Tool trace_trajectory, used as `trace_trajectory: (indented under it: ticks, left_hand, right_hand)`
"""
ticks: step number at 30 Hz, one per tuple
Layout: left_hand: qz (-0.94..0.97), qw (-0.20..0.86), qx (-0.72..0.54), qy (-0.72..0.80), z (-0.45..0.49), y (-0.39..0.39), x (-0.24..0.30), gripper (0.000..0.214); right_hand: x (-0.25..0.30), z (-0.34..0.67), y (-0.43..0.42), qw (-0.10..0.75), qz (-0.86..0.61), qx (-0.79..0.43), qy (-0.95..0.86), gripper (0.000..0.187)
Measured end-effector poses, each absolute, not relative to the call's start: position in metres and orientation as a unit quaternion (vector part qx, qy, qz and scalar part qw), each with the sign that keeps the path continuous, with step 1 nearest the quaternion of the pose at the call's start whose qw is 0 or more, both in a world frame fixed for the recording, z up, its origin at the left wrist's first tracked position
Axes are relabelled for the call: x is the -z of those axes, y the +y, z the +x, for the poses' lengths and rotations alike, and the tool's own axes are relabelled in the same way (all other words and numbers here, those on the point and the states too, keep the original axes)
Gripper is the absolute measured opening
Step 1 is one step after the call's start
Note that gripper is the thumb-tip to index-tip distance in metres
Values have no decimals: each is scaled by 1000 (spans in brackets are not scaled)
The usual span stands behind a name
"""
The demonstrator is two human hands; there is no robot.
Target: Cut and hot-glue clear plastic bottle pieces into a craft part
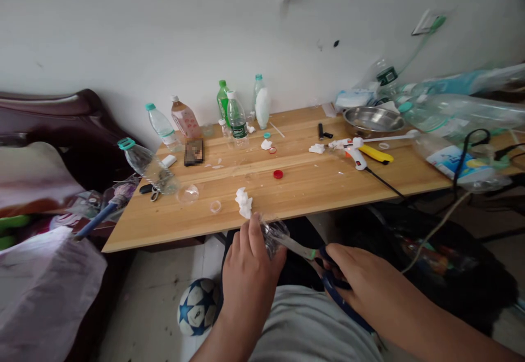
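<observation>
My left hand (pixel 252 258) is closed around a clear plastic bottle piece (pixel 275 232), held over my lap at the table's front edge. In my right hand (pixel 356 274) is a pair of scissors (pixel 298 247) with dark blue handles, my fingers wrapped through the grips. Their blades reach the plastic piece; whether they are cutting into it I cannot tell. Just beyond my left fingertips lies a crumpled white tissue (pixel 243 203). A clear plastic ring (pixel 215 206) and a cut clear cup-like piece (pixel 188 193) rest to its left.
Several bottles, including a clear one with a green label (pixel 238 124), stand along the wooden table's (pixel 229 179) back. A white glue gun (pixel 356 154), yellow cutter (pixel 375 154) and steel bowl (pixel 374 120) sit right, beside piled plastic bottles. A ball (pixel 198 307) lies on the floor.
</observation>
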State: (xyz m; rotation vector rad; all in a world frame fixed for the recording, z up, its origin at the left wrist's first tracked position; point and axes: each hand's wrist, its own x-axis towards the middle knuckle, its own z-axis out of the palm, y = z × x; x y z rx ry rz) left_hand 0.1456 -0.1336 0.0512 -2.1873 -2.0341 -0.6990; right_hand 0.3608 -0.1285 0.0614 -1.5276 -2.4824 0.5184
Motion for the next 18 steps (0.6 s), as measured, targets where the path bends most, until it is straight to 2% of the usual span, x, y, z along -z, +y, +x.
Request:
trace_trajectory:
  ticks: [5, 18]
  left_hand:
    - [-692, 23, 248, -678, 150, -135, -51, 66]
    - [-688, -7, 258, -678, 153, -134, -46, 67]
  right_hand:
    - [-60, 360, -129, 110, -499, -170, -843, 20]
    - [-62, 361, -127, 62, -526, -165, -832, 23]
